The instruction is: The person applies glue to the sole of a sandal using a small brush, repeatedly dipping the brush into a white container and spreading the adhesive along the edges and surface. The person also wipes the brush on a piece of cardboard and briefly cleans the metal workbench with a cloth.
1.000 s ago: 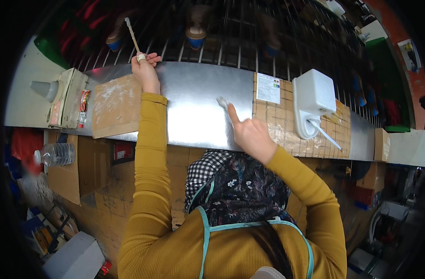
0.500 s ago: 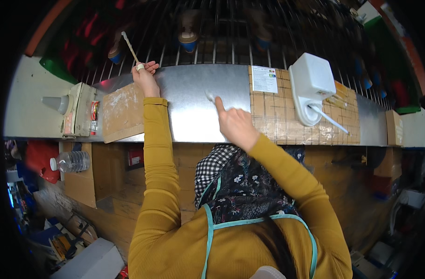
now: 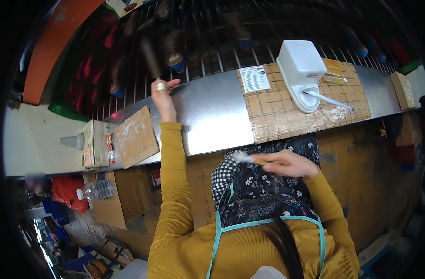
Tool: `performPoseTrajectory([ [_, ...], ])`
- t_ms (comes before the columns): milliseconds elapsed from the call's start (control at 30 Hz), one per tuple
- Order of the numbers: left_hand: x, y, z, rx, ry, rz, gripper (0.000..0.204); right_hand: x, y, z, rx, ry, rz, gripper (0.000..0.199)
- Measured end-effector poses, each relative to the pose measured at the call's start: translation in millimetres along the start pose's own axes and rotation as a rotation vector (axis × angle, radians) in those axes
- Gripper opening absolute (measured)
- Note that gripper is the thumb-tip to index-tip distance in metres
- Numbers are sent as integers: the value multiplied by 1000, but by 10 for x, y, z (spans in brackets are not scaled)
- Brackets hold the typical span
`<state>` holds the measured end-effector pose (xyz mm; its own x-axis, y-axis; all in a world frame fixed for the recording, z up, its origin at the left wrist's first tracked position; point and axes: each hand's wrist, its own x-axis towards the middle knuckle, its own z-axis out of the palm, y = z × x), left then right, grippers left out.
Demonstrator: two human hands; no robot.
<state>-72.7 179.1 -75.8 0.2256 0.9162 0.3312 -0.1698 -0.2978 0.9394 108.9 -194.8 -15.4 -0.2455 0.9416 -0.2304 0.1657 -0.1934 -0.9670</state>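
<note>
My left hand (image 3: 162,95) is stretched up to the far edge of the metal counter (image 3: 212,116). It grips a thin stick (image 3: 149,56) that blurs up toward the wire rack (image 3: 208,56). My right hand (image 3: 287,163) is drawn back close to my chest over a patterned scarf. It holds a small brush (image 3: 242,156) with its pale bristles pointing left. Both sleeves are mustard yellow.
A loose cardboard sheet (image 3: 135,136) lies left of my left arm, beside a box and a white cone nozzle (image 3: 73,141). A white tub (image 3: 302,74) with a stick in it stands on a taped cardboard mat (image 3: 277,116), next to a paper label (image 3: 254,78). A plastic bottle (image 3: 96,189) lies below.
My right hand has pulled back from the metal counter toward my body, still with the brush. My left hand stays up at the rack with the stick.
</note>
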Motion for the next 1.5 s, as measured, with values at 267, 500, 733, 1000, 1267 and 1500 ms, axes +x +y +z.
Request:
performPoseTrajectory([
  [267,-462,288,1441,701,-451,12,37,-527,153,226,179,791,120,45],
  [500,-398,193,1753,446,-507,-102,32,-57,143,290,-470,880,-155,47],
  [733,-381,148,1762,133,-574,-217,29,565,12,481,-1066,731,116,66],
  [1000,-357,104,1751,197,-621,-210,28,771,75,307,-1095,776,144,67],
  [1267,-317,-35,1778,145,-609,-165,26,782,-16,393,-982,765,197,55],
  [1500,-649,230,1499,618,-280,108,27,434,80,-29,-777,996,53,47],
])
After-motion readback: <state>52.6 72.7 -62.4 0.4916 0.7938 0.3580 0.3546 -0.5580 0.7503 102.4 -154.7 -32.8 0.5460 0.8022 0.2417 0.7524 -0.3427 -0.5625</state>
